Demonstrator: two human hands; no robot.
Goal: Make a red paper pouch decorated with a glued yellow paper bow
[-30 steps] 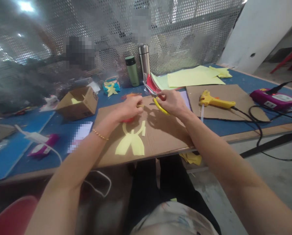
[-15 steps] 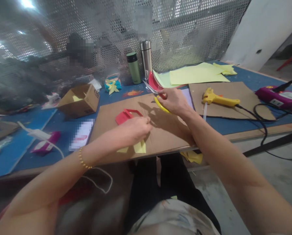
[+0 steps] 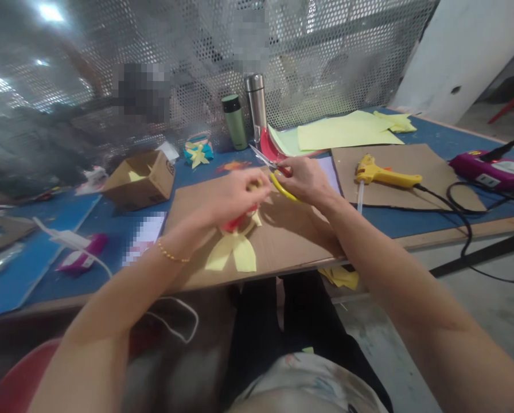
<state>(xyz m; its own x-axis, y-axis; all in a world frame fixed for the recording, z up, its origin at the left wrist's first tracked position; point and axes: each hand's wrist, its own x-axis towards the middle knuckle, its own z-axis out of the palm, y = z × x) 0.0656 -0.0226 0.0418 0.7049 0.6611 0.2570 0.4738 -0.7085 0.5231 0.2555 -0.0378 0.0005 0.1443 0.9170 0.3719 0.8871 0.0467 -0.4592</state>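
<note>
My right hand (image 3: 306, 178) is closed around scissors (image 3: 284, 187) with a yellow and red handle. Their blades point up and left, away from me. My left hand (image 3: 242, 195), somewhat blurred, hovers over the cardboard sheet (image 3: 192, 212) with its fingers curled together. Something small and yellowish shows between those fingers, too smeared to name. Below the left hand lies a red piece (image 3: 235, 222), partly hidden by it. Yellow petal-shaped pieces (image 3: 244, 252) spread out beside the red piece toward the table's front edge.
A yellow glue gun (image 3: 386, 174) rests on cardboard at right, its cord running to a purple power strip (image 3: 493, 172). A cardboard box (image 3: 139, 183) stands at left. Behind are a green flask (image 3: 235, 123), a steel flask (image 3: 257, 103) and yellow sheets (image 3: 347, 132).
My left hand has lifted and moved away from me, uncovering more of the yellow petal-shaped pieces and now covering much of the red piece. My right hand with the scissors has hardly moved.
</note>
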